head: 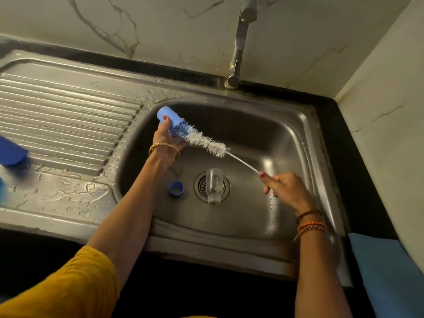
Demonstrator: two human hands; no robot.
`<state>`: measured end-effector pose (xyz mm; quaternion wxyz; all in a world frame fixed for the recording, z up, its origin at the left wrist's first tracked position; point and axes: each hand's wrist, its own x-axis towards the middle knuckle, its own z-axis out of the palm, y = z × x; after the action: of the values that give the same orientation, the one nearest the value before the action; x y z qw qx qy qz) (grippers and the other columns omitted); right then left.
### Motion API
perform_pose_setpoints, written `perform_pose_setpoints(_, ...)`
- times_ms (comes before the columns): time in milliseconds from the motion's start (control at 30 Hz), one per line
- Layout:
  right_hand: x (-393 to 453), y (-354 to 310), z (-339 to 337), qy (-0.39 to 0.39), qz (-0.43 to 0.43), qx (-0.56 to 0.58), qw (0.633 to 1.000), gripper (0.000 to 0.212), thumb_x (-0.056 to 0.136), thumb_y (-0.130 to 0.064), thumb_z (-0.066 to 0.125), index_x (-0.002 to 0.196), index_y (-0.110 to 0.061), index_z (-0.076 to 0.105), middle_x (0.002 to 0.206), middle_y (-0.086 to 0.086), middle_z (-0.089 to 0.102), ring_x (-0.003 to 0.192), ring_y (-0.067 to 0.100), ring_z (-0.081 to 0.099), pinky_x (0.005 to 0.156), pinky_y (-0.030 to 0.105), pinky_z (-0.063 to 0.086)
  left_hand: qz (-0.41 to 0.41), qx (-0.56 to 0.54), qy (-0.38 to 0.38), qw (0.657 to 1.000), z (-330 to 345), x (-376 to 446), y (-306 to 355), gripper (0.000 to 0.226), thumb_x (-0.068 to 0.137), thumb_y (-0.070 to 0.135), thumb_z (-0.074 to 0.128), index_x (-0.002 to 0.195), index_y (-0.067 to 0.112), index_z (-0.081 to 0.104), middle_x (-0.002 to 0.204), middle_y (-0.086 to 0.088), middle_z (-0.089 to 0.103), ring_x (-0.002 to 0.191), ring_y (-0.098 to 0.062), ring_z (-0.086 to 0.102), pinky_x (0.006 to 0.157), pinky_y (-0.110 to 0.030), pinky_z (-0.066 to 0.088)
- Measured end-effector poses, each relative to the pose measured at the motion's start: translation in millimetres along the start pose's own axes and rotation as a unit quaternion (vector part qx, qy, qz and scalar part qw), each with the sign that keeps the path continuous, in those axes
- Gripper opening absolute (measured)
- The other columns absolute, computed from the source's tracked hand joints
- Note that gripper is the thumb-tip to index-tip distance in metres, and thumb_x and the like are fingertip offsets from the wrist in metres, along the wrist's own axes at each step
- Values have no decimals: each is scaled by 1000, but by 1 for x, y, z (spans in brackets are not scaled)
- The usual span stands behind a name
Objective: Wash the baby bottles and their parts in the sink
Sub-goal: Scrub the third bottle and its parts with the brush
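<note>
So my left hand [167, 143] grips the pale blue bottle cap [170, 120] over the sink [305, 143], bristle brush [204, 141] tip poking inside. Below, a blue ring [176, 188] and clear bottle [213, 185] lie by the drain. My right hand [284, 188] pinches the brush's wire.

The person wears a mustard-yellow fabric sleeve [75, 281] on the left upper arm. A thin gold metal bangle [164, 148] circles the left wrist. The right wrist carries a dark brown cord band [308, 214] and braided orange-and-white thread bracelets [311, 227]. A fingernail on the left hand [166, 140] is painted red.
</note>
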<state>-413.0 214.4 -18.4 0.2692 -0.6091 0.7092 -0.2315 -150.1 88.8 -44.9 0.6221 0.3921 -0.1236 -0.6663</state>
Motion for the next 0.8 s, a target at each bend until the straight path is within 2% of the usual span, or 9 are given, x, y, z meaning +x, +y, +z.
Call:
perform_pose_setpoints(100, 1, 2, 6, 63, -2, 16, 998, 25, 79, -39, 68, 64, -20, 61, 55, -8, 54, 56, 11, 51, 55, 26, 37, -3, -71, 32, 997, 5, -1, -1, 40, 96, 34, 46, 119, 2, 46, 91, -10, 60, 82, -23, 58, 87, -43, 46)
perform_pose_setpoints(200, -2, -6, 10, 161, -73, -29, 984, 18, 77, -25, 71, 70, -17, 57, 63, -5, 56, 59, 13, 52, 49, 19, 35, 28, -82, 81, 993, 8, -1, 2, 29, 93, 31, 52, 98, 3, 53, 82, -9, 63, 76, -22, 59, 83, -39, 48)
perform_pose_setpoints(300, -4, -13, 8, 269, -113, -70, 954, 17, 79, -23, 72, 73, -9, 65, 69, 4, 63, 61, 15, 52, 50, 19, 30, 37, -26, 101, 994, 6, 2, 1, 31, 93, 33, 53, 111, 8, 48, 104, -13, 58, 79, -22, 60, 88, -41, 48)
perform_pose_setpoints(367, -4, -15, 9, 301, -119, -76, 943, 18, 80, -23, 72, 72, -7, 67, 69, 8, 66, 61, 17, 54, 54, 20, 29, 39, -3, 106, 994, 5, 1, -1, 40, 93, 35, 52, 121, 8, 45, 110, -12, 56, 80, -21, 60, 85, -40, 49)
perform_pose_setpoints(467, -1, -13, 14, 243, -49, -52, 967, 31, 84, -29, 65, 59, -11, 62, 56, 5, 60, 55, 22, 53, 52, 23, 29, 57, 4, 100, 993, 0, -2, -1, 44, 93, 36, 51, 125, 7, 42, 96, -7, 59, 79, -19, 62, 72, -33, 51)
perform_pose_setpoints(533, 2, -8, 15, 164, 25, 9, 986, 42, 85, -32, 60, 49, -12, 54, 50, 3, 55, 56, 25, 55, 53, 31, 38, 49, 13, 58, 997, -3, -2, 0, 34, 95, 36, 47, 115, 9, 47, 92, -5, 60, 78, -17, 62, 80, -36, 50)
perform_pose_setpoints(600, 3, -4, 16, 95, 68, 60, 991, 41, 89, -33, 57, 53, -14, 56, 53, 4, 57, 61, 28, 59, 64, 37, 48, 48, 13, 22, 999, -1, -5, 0, 31, 97, 35, 43, 113, 9, 46, 93, -4, 61, 80, -18, 63, 82, -39, 50)
perform_pose_setpoints(700, -1, -6, 17, 95, 35, 26, 994, 33, 87, -41, 58, 65, -17, 60, 52, -6, 55, 59, 20, 58, 56, 27, 41, 65, -9, 56, 996, 1, -7, -3, 41, 97, 31, 45, 129, 7, 41, 95, -6, 58, 81, -19, 60, 83, -41, 49)
perform_pose_setpoints(800, -5, -14, 18, 128, -16, -20, 991, 27, 76, -43, 71, 71, -21, 58, 58, -9, 56, 58, 11, 54, 51, 20, 37, 75, -46, 85, 993, -3, -8, -5, 46, 96, 29, 47, 135, 7, 36, 93, -8, 54, 81, -20, 57, 79, -38, 49)
